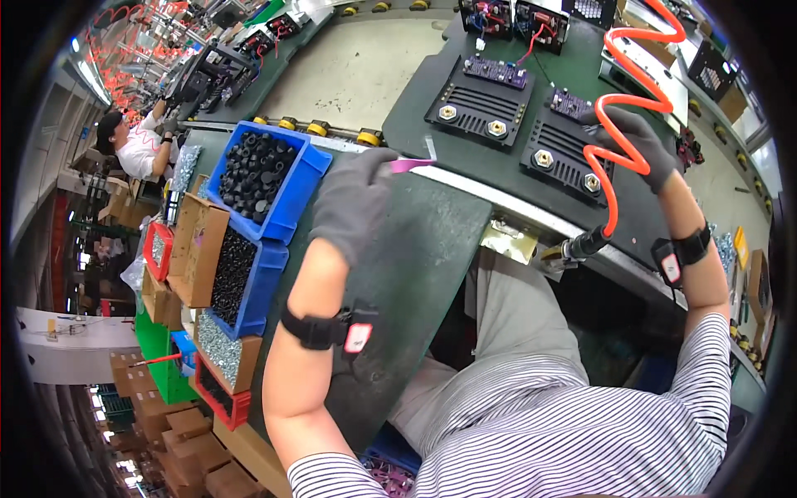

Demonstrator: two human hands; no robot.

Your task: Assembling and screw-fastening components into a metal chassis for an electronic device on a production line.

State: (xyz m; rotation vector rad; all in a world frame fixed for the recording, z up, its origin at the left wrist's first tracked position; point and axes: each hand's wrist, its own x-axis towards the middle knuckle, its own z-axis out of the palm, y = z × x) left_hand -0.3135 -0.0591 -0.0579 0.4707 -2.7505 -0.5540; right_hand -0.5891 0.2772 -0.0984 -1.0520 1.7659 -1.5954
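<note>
My left hand point(357, 199), in a grey glove, is closed around a slim purple-handled tool point(408, 165) with a pale upright tip. What kind of tool it is, I cannot make out. My right hand point(643, 141), also gloved, lies at the far end of the right black slotted panel point(573, 149), beside a purple circuit board point(569, 104). The orange coiled hose crosses in front of it, and its fingertips are partly hidden. To the left stands a second black slotted panel point(477, 104) with its own purple circuit board point(496, 71). Shiny round fittings sit on both panels.
An orange coiled hose point(614, 178) hangs down to a black-ended tool point(585, 243) at the bench edge. Blue bins point(286, 216) of black parts and boxes of screws line the left side. Electronic assemblies point(540, 25) stand at the back. A person point(137, 145) sits at far left.
</note>
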